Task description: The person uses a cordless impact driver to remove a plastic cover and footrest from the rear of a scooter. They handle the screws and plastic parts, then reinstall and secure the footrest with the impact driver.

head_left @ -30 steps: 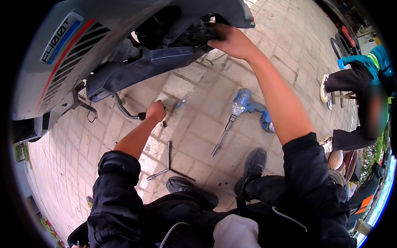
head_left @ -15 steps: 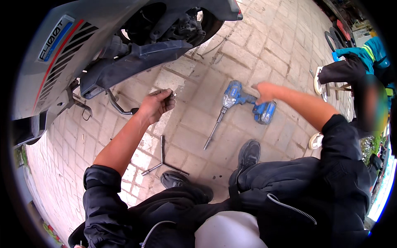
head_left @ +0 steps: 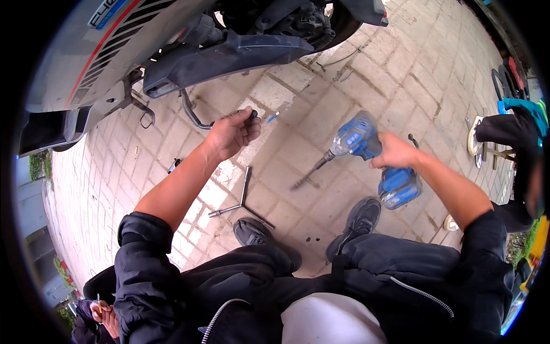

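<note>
My left hand (head_left: 232,133) is closed at the fingertips around a small dark part (head_left: 252,114), too small to identify exactly, below the scooter's dark lower panel (head_left: 217,66). My right hand (head_left: 392,150) grips the handle of a blue cordless impact wrench (head_left: 352,135), raised from the paving and fitted with a long metal extension (head_left: 312,171) that points down to the left. A three-armed socket wrench (head_left: 243,203) lies below my left hand, and a small blue object (head_left: 272,117) lies just right of that hand.
The grey scooter (head_left: 80,63) fills the upper left, with its metal stand (head_left: 189,112) low beneath. At the right, a co-worker's dark-clad leg (head_left: 498,129) sits beside stacked tires (head_left: 498,83). Another person's hands (head_left: 106,315) show at the lower left. My shoes (head_left: 361,221) rest on the paving.
My right hand has left the scooter, taken hold of the impact wrench and lifted it. My left hand has risen from the ground and moved right with the small part.
</note>
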A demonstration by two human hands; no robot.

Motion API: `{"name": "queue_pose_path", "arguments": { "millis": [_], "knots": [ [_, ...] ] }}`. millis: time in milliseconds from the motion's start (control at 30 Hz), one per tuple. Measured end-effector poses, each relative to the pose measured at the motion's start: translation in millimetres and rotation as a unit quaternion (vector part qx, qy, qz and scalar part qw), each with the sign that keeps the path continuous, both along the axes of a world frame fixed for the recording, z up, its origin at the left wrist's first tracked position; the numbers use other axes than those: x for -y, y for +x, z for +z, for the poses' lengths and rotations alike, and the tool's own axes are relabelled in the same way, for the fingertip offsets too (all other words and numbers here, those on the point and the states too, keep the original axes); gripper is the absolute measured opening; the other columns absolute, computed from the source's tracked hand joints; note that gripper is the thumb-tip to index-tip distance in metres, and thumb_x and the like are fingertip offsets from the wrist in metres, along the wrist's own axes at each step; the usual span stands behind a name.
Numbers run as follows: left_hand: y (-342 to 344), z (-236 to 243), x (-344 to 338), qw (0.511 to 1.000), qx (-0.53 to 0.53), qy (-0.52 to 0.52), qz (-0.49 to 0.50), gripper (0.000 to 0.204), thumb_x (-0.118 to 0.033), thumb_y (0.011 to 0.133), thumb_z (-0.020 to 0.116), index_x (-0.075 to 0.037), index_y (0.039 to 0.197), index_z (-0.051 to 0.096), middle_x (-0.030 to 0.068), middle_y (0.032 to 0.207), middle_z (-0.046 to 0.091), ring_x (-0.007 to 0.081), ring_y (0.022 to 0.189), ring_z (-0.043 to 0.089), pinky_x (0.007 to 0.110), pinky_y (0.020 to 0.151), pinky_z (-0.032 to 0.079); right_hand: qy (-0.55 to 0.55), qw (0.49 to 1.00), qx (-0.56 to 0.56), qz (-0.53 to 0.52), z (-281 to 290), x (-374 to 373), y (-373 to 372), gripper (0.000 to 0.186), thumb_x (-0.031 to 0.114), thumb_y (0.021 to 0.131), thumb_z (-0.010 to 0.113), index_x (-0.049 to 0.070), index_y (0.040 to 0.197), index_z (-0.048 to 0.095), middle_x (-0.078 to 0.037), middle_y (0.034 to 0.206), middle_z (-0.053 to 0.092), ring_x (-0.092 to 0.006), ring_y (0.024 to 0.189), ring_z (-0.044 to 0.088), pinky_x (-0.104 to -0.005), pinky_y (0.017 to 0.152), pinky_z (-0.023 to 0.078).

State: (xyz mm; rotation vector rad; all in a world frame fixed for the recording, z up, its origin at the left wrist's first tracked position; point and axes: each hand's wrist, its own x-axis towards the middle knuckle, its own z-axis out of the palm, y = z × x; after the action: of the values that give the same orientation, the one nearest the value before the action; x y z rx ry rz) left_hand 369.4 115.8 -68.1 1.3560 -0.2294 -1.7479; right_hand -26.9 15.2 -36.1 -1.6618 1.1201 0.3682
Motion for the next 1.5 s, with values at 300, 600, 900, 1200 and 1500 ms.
{"name": "queue_pose_path", "arguments": {
  "millis": [300,600,900,1200,1500],
  "knots": [
    [-13,28,29,0.991,-0.071,-0.084,0.074,0.033,-0.022,0.098,0.047,0.007,0.114,0.044,0.0223,0.123,0.052,0.0331,0.117,0.053,0.043,0.098,0.048,0.087,0.93,0.279,-0.225,105,-73,-20,0.043,0.015,0.08,0.075,0.004,0.118,0.057,-0.008,0.106,0.064,-0.0172,0.094,0.061,-0.0337,0.082,0.052],
    [-58,73,54,0.961,-0.213,-0.147,0.1,0.029,-0.022,0.102,0.036,0.004,0.107,0.05,0.0224,0.124,0.054,0.0305,0.118,0.055,0.037,0.1,0.049,-0.029,0.922,0.274,-0.273,106,-117,-38,0.038,0.018,0.085,0.069,0.004,0.118,0.057,-0.004,0.103,0.061,-0.0145,0.093,0.057,-0.0304,0.082,0.047],
    [-92,85,78,0.971,-0.172,-0.144,0.078,0.031,-0.022,0.101,0.04,0.006,0.109,0.051,0.0215,0.118,0.058,0.0296,0.113,0.058,0.039,0.101,0.048,-0.439,0.883,0.151,0.07,72,-126,-40,0.035,0.016,0.088,0.064,0.005,0.12,0.054,-0.005,0.118,0.057,-0.0183,0.107,0.056,-0.0361,0.092,0.046],
    [-116,74,104,0.971,-0.198,-0.129,0.042,0.025,-0.024,0.1,0.042,-0.001,0.099,0.052,0.0187,0.108,0.062,0.0267,0.102,0.063,0.039,0.092,0.053,-0.323,0.935,0.135,0.057,47,-141,-8,0.049,0.006,0.073,0.063,0.0,0.119,0.048,-0.02,0.103,0.057,-0.0378,0.095,0.056,-0.0426,0.087,0.043],
    [-112,58,99,0.979,-0.141,-0.142,0.042,0.022,-0.017,0.101,0.037,0.001,0.109,0.047,0.0205,0.118,0.056,0.0294,0.11,0.058,0.04,0.095,0.052,-0.231,0.964,0.111,0.07,12,-142,32,0.058,-0.001,0.06,0.067,-0.004,0.115,0.046,-0.022,0.104,0.054,-0.0419,0.095,0.054,-0.0445,0.084,0.044]
  ]
}}
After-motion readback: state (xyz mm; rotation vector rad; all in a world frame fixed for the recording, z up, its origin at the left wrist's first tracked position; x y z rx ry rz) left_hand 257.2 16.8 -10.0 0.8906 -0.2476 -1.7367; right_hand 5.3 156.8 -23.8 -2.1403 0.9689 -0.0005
